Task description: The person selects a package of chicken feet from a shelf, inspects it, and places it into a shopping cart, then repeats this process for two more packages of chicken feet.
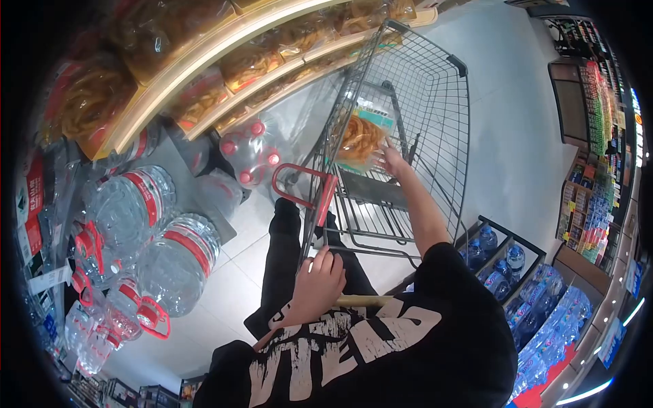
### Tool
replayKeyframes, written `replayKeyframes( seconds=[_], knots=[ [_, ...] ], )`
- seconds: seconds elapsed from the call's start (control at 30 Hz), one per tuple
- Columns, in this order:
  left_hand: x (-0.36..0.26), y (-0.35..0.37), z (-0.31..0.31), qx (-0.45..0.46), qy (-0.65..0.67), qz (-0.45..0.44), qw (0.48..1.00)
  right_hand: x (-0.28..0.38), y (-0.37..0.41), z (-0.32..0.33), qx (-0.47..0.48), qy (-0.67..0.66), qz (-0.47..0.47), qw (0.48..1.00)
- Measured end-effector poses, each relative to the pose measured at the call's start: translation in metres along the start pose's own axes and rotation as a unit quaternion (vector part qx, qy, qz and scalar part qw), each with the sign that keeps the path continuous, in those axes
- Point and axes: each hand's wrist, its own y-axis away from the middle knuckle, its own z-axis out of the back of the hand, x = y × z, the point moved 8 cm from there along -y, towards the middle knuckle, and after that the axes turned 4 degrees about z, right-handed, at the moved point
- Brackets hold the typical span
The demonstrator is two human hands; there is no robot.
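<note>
Wearer: black shirt (401, 340), pale lettering. Left hand (321, 277): low before the torso, fingers curled at the near end of the cart; whether this grip is closed on it, cannot tell.

Shopping cart (457, 66): wire basket, red-trimmed handle (326, 200), bare floor visible through the mesh.

Right hand (390, 160): reaching into the basket, fingers at the edge of a clear package (360, 139); gripping or merely touching, cannot tell. Package: inside the cart, brown-orange contents, teal-and-white label. Step in hand, by judgement: handling it there; the soft wrap calls for light, steady fingers.

Floor (238, 262): pale tile. Left side: large water bottles (183, 272), red-banded; a pink-capped pack (252, 153) beneath shelving (170, 88) of similar packages. Right side: blue-tinted bottled water (544, 299); farther, stocked shelves (598, 136).
</note>
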Motion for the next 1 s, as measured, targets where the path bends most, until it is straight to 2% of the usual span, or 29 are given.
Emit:
replayKeyframes(
  seconds=[0.07, 0.13, 0.17, 0.2, 0.27, 0.3, 0.33, 0.4, 0.43, 0.5, 0.53, 0.6, 0.63, 0.7, 0.77, 0.8, 0.83, 0.87, 0.9, 0.93, 0.97, 1.0],
  knots=[
    [-0.002, 0.001, -0.001, -0.004, -0.015, -0.003, 1.0, -0.025, -0.043, 0.004, 0.029, 0.036, -0.002, 0.999],
    [-0.001, 0.001, -0.003, 0.018, -0.013, 0.006, 1.0, -0.04, -0.048, -0.011, 0.051, 0.184, -0.064, 0.979],
    [0.0, 0.0, -0.005, 0.035, -0.011, 0.013, 0.999, -0.035, -0.049, -0.017, 0.013, 0.174, 0.006, 0.985],
    [0.001, -0.001, -0.006, 0.038, -0.014, 0.015, 0.999, -0.044, -0.063, -0.021, 0.016, 0.17, 0.004, 0.985],
    [0.0, -0.001, -0.006, 0.04, -0.016, 0.01, 0.999, -0.062, -0.109, -0.026, 0.03, 0.157, 0.067, 0.985],
    [0.0, 0.0, -0.007, 0.048, -0.017, 0.01, 0.999, -0.07, -0.126, -0.029, 0.093, 0.132, 0.096, 0.982],
    [-0.001, -0.002, -0.006, 0.05, -0.023, 0.008, 0.998, -0.094, -0.158, -0.02, 0.092, 0.128, 0.091, 0.983],
    [-0.001, -0.002, -0.006, 0.052, -0.028, 0.006, 0.998, -0.121, -0.211, 0.002, 0.021, 0.302, 0.207, 0.93],
    [-0.002, -0.002, -0.007, 0.055, -0.028, 0.006, 0.998, -0.107, -0.192, -0.004, 0.021, 0.303, 0.206, 0.93],
    [-0.003, -0.002, -0.008, 0.057, -0.028, 0.008, 0.998, -0.065, -0.133, -0.023, -0.012, 0.452, 0.16, 0.877],
    [-0.002, -0.003, -0.008, 0.053, -0.027, 0.01, 0.998, -0.085, -0.164, -0.01, -0.01, 0.453, 0.159, 0.877],
    [-0.001, -0.002, -0.006, 0.051, -0.028, 0.014, 0.998, -0.129, -0.227, 0.011, 0.028, 0.293, 0.184, 0.938],
    [-0.001, -0.002, -0.005, 0.047, -0.024, 0.013, 0.998, -0.109, -0.198, 0.0, 0.029, 0.291, 0.184, 0.938],
    [-0.002, -0.003, -0.003, 0.036, -0.021, 0.01, 0.999, -0.063, -0.13, -0.012, 0.005, 0.202, 0.167, 0.965],
    [-0.002, -0.003, -0.001, 0.016, -0.024, 0.012, 1.0, -0.075, -0.112, -0.013, -0.05, 0.168, 0.143, 0.974],
    [-0.002, -0.003, 0.001, 0.001, -0.029, 0.012, 1.0, -0.084, -0.105, -0.026, 0.013, 0.09, 0.171, 0.981],
    [-0.002, -0.003, 0.002, -0.007, -0.022, 0.009, 1.0, -0.054, -0.056, -0.043, -0.029, 0.308, 0.246, 0.919],
    [-0.003, -0.003, 0.002, -0.017, -0.016, 0.006, 1.0, -0.112, -0.124, -0.023, 0.028, 0.313, 0.31, 0.897],
    [-0.003, -0.001, 0.005, -0.035, -0.023, 0.004, 0.999, -0.066, -0.058, -0.05, 0.017, 0.484, 0.309, 0.818],
    [-0.005, 0.001, 0.007, -0.052, -0.022, -0.006, 0.998, -0.045, -0.023, -0.061, 0.043, 0.494, 0.296, 0.817],
    [-0.007, 0.0, 0.01, -0.073, -0.022, -0.019, 0.997, -0.048, -0.034, -0.06, 0.05, 0.49, 0.412, 0.767],
    [-0.009, 0.001, 0.014, -0.094, -0.03, -0.029, 0.995, -0.017, 0.007, -0.072, 0.106, 0.444, 0.283, 0.844]
  ],
)
